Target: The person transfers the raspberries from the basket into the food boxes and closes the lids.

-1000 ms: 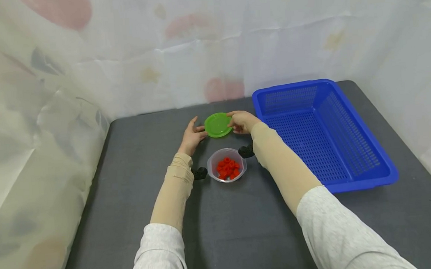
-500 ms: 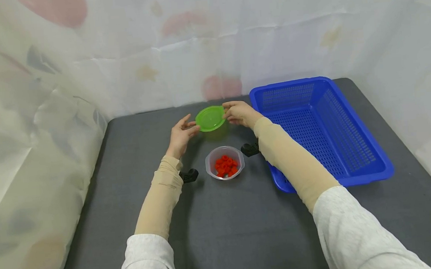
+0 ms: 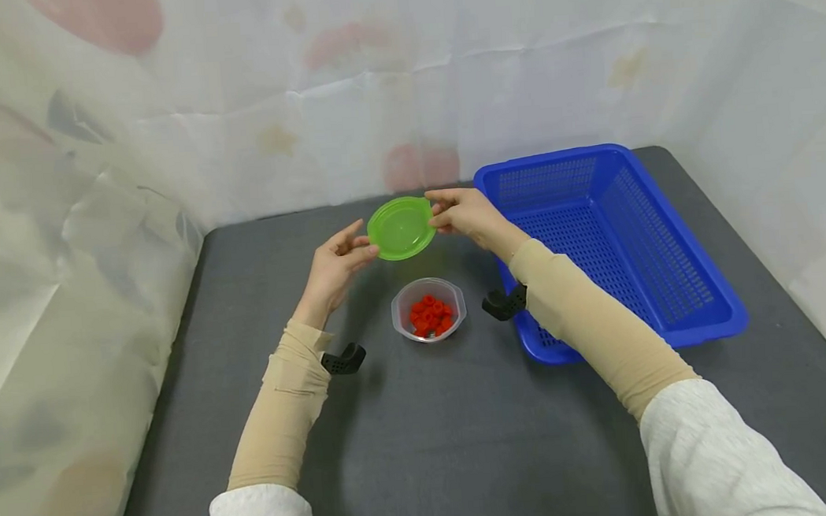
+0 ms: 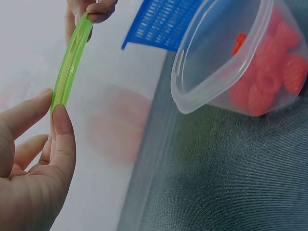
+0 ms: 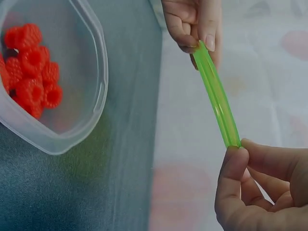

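A round green lid point(image 3: 401, 229) is held up above the table between both hands. My left hand point(image 3: 333, 269) pinches its left edge between thumb and fingers, plain in the left wrist view, where the lid point(image 4: 72, 60) is seen edge-on. The opposite edge is pinched by my right hand point(image 3: 473, 219), as the right wrist view of that hand point(image 5: 262, 187) also shows. Nearer to me on the table stands a clear plastic tub point(image 3: 401, 322), uncovered, with several red raspberries point(image 3: 431, 316) inside. Neither hand touches the tub.
A blue perforated basket point(image 3: 627, 276) stands on the right, close to my right forearm. Dark grey cloth covers the table point(image 3: 424, 447). A pale patterned curtain point(image 3: 290, 100) hangs behind the table and along its sides.
The lid has risen off the table, moving slightly left and tilting in both hands. My left hand now pinches its edge, and both forearms have spread apart. The tub of raspberries stays put.
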The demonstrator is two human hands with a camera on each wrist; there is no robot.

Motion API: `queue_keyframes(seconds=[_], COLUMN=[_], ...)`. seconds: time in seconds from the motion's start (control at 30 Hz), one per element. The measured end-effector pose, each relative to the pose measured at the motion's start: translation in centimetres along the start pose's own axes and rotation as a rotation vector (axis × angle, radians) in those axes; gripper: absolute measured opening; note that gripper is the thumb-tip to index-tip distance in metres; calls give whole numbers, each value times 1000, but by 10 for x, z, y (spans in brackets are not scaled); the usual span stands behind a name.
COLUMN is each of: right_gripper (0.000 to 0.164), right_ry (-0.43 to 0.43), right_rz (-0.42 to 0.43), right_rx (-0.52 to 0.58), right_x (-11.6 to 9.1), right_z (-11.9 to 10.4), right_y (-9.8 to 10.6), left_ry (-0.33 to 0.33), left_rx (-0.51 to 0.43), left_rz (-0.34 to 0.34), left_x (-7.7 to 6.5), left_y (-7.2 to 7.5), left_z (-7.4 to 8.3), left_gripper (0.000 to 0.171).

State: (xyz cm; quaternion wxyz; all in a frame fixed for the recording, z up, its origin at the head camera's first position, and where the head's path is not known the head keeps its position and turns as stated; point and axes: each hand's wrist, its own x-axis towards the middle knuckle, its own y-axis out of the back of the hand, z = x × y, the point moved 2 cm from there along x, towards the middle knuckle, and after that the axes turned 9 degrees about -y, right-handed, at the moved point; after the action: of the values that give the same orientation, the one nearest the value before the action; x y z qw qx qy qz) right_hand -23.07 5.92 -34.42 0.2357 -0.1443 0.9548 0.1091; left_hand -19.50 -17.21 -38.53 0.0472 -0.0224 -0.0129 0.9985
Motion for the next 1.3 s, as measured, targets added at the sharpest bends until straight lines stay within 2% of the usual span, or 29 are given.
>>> queue_keyframes(seconds=[0.13, 0.23, 0.4, 0.73, 0.9, 1.0, 1.1, 1.3], right_gripper=[58, 57, 55, 54, 52, 52, 53, 55], right_ry=[46, 72, 110, 162, 221, 210, 159, 104], right_rz=[11, 36, 73, 106, 100, 90, 84, 62], right_rx=[-63, -123, -212, -352, -485, -559, -612, -657], right_x=[-16, -27, -42, -65, -70, -70, -70, -70], right_z=[4, 10, 22, 52, 60, 65, 70, 77], right_y=[-1, -4, -10, -27, -35, -38, -40, -42], left_ry=[-4, -4, -6, -9, 7, 14, 24, 25], left_rx=[14, 18, 42, 169, 206, 220, 230, 270], left_rz=[-41, -55, -75, -127, -137, -144, -151, -175], left_x=[-14, -22, -34, -59, -66, -70, -73, -76], left_y=[-3, -3, -1, -4, -6, -7, -8, -10], left_z=[10, 11, 1, -22, -33, -38, -43, -47], left_gripper=[62, 59, 57, 57, 57, 57, 57, 56])
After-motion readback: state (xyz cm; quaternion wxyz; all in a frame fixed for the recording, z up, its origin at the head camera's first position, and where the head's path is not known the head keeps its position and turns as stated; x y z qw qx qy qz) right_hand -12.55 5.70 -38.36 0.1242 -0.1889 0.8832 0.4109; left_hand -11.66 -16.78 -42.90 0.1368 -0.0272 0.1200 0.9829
